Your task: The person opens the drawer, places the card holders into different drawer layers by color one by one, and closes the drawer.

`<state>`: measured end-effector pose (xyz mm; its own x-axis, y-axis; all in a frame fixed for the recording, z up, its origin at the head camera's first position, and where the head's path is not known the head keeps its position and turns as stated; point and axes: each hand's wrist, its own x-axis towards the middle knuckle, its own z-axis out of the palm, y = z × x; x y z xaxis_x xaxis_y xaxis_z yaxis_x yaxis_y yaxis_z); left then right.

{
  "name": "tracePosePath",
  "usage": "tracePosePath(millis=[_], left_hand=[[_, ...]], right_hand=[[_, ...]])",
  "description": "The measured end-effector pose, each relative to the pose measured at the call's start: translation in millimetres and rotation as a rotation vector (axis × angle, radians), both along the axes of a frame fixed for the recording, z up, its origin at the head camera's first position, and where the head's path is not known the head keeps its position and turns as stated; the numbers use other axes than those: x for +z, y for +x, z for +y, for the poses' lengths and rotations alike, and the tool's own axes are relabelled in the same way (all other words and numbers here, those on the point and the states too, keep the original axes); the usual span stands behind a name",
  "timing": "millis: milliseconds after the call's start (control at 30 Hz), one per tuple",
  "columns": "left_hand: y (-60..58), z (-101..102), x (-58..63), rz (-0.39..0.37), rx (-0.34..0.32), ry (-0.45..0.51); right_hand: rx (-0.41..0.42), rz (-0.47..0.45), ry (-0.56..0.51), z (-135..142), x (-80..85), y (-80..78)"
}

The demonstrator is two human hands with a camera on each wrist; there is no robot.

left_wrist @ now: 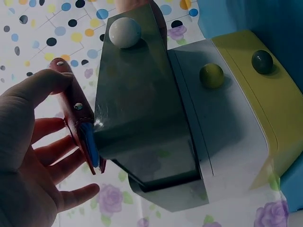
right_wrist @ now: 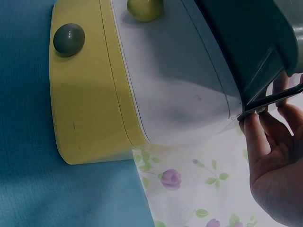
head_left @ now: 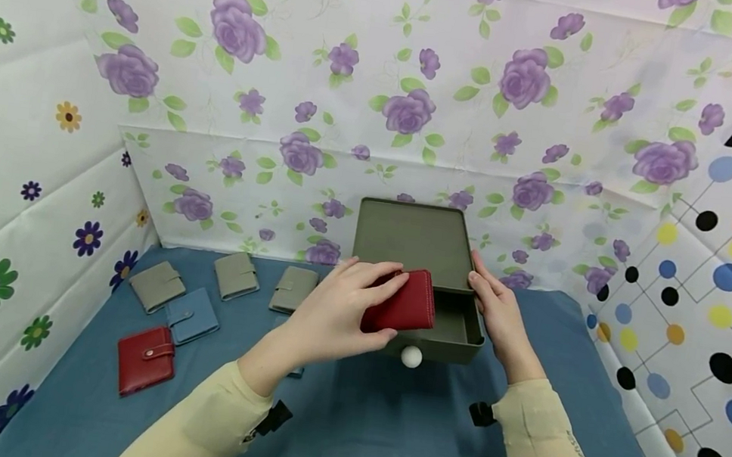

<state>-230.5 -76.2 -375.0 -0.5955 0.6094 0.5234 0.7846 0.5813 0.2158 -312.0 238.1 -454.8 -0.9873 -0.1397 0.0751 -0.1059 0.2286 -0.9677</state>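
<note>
My left hand (head_left: pixel 328 311) pinches a red wallet (head_left: pixel 414 305) between thumb and fingers, just over the front of a pulled-out dark green drawer (head_left: pixel 454 352). In the left wrist view the wallet (left_wrist: pixel 78 106) shows metal snaps and a blue inner edge, tilted beside the drawer's front with its white knob (left_wrist: pixel 125 32). My right hand (head_left: pixel 502 318) holds the right side of the green top section (head_left: pixel 412 242); in the right wrist view its fingertips (right_wrist: pixel 258 137) are at the edge there. The visible part of the drawer's inside is bare.
Beneath the green section are a white drawer (left_wrist: pixel 222 127) and a yellow drawer (left_wrist: pixel 255 71), both closed, with round knobs. Left on the blue cloth lie a red wallet (head_left: pixel 145 361), a blue wallet (head_left: pixel 192 316) and several grey ones (head_left: pixel 237 276). Patterned cloth walls surround the table.
</note>
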Motion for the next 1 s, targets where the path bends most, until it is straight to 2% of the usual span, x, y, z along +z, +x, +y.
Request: tracePosePath(millis=[367,567,767,1000], left_hand=[[-10.2,15,0.2,-0.016,-0.011,-0.080],[-14.9,23,-2.6,-0.070,-0.028,-0.118],[-15.3,26,-6.3,-0.134,-0.037,-0.137],[-15.6,27,-5.9,-0.149,-0.036,-0.143]], right_hand=[[-0.004,-0.009,-0.004,-1,0.3,0.8],[-0.003,-0.009,0.000,-1,0.5,1.2],[0.000,-0.003,0.011,-1,0.1,1.6],[-0.004,-0.006,0.007,1,-0.3,1.2]])
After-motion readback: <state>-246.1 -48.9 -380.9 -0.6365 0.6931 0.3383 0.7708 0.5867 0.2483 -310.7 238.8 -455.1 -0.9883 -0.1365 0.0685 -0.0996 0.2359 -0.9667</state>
